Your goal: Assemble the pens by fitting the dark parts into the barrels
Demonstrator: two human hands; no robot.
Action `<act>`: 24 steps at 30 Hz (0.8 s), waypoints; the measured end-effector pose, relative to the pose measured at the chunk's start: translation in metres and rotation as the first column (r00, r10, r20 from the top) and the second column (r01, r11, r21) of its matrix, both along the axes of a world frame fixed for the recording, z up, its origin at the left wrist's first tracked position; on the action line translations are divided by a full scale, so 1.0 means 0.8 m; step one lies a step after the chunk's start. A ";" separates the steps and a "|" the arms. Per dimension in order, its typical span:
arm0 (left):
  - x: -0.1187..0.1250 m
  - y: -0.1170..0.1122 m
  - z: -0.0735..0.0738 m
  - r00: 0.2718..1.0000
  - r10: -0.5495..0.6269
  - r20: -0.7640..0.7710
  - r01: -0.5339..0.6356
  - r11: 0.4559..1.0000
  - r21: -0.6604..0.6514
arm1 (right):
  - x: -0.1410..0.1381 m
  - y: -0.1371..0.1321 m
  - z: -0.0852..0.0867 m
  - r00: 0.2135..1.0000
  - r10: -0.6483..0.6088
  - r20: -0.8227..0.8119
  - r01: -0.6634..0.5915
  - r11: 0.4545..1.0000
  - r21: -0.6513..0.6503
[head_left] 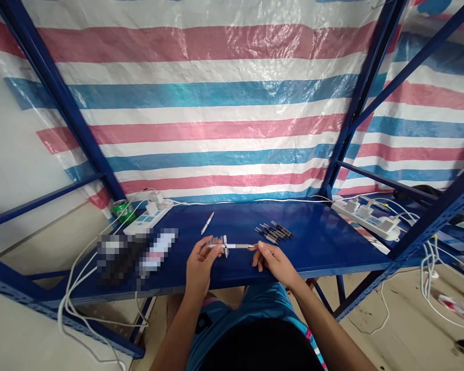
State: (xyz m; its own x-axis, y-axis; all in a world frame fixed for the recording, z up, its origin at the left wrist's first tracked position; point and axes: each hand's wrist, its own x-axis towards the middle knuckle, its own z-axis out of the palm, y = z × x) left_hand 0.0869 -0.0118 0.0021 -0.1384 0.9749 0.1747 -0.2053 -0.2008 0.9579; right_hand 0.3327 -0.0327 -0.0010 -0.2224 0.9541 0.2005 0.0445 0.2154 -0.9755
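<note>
My left hand (199,263) pinches the clip end of a white pen (234,246) held level above the blue shelf (317,242). My right hand (272,259) pinches the pen's other end with thumb and forefinger. Both hands are closed on it. A small bunch of dark pen parts (215,240) lies just behind my left fingers. A pile of several dark pens (274,232) lies on the shelf beyond my right hand. One loose white pen (208,222) lies further back at the left.
A white power strip (149,216) with chargers and a green can (122,210) sit at the back left. Another power strip (367,215) with cables is at the right. Blurred objects (133,253) lie left of my hands. A striped tarp hangs behind the blue rack posts.
</note>
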 end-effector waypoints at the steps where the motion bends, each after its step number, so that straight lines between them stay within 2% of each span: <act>1: -0.001 0.002 -0.001 0.999 0.015 0.041 -0.015 1.000 -0.003 | 0.001 0.002 -0.002 0.999 -0.016 -0.037 0.015 1.000 -0.021; 6: -0.005 0.006 -0.003 0.987 0.044 0.157 -0.042 0.999 -0.017 | 0.007 0.007 -0.006 0.994 -0.040 -0.098 0.036 0.998 -0.044; 13: -0.005 0.006 -0.003 0.972 0.063 0.225 -0.062 0.998 -0.012 | 0.007 0.003 -0.001 0.997 -0.034 -0.073 0.032 0.999 -0.031; 24: -0.003 0.004 0.005 0.961 0.094 0.262 -0.085 0.995 -0.045 | 0.009 0.003 -0.002 0.997 -0.022 -0.079 0.021 1.000 -0.017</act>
